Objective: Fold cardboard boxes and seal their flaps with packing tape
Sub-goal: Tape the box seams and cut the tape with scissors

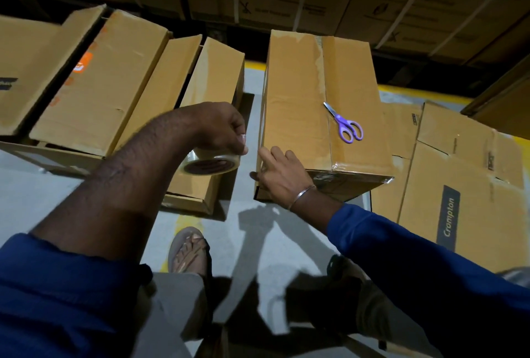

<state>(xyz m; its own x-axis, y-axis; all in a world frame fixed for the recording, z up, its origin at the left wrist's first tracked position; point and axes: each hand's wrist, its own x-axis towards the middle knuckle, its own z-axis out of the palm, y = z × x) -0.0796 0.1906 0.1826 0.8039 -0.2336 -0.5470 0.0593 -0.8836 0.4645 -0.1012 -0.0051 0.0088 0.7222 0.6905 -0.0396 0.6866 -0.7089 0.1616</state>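
Gripping a clear tape roll (211,163) from above with curled fingers, the left hand (222,128) holds it just left of the closed box (298,105). The right hand (282,174) rests straight fingers on the box's near-left corner. Purple scissors (345,124) lie on top.
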